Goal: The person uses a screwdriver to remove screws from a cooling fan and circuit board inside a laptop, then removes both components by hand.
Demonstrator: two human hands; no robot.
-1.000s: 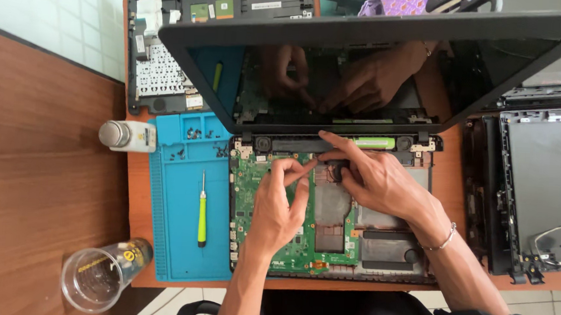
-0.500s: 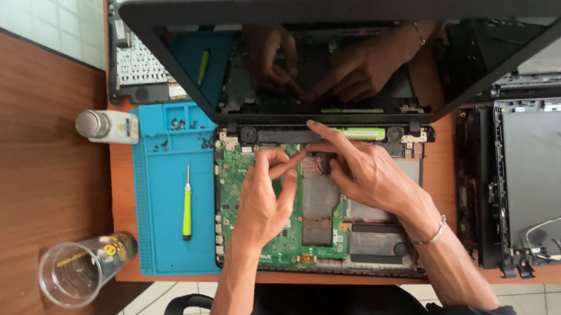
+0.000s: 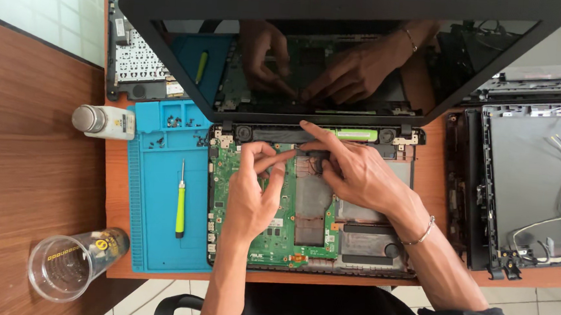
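Lying on the blue mat [image 3: 159, 234] at the left is a green screwdriver [image 3: 181, 203]. Next, the left hand [image 3: 252, 198] pinches a small part on the green board [image 3: 276, 235] inside the open laptop [image 3: 379, 248]. Touching it, the right hand [image 3: 357, 175] presses there with bent fingers, holding nothing.

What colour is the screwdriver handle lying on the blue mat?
Bright yellow-green; the screwdriver shows best in the head view.

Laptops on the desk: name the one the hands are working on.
It is the middle laptop, with its green circuit board bared and its dark screen tilted up. Left hand and right hand rest on it; the grey shell lies apart, untouched.
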